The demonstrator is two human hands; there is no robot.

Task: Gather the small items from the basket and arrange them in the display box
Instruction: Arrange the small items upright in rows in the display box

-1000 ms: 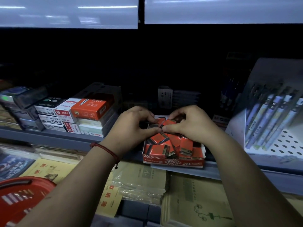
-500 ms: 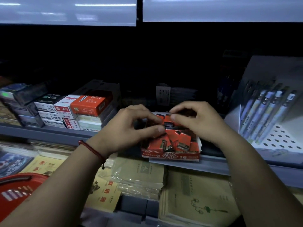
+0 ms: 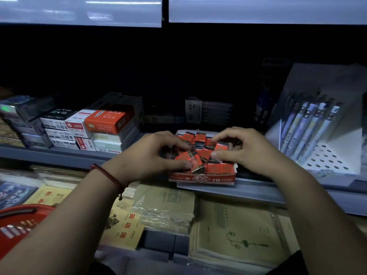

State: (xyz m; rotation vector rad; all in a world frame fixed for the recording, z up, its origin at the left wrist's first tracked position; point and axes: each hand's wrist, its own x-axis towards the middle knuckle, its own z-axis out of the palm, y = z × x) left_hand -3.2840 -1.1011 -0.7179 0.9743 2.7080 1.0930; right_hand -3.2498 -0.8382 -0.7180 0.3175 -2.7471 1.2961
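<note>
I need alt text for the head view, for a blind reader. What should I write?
Two hands sort small red packs in a red display box on a shop shelf: the left hand pinches one pack, the right hand another. A red basket sits lower left; pens stand at right.

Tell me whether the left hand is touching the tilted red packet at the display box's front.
Touching. Head view: the left hand pinches the tilted red packet, thumb pressed on its near edge.

Dim shop shelf [image 3: 59, 153] under cold overhead light
Two pale panels [image 3: 258, 8] glare along the top; its back sinks into black, colours look murky, detail soft, and edges bow towards the corners
</note>
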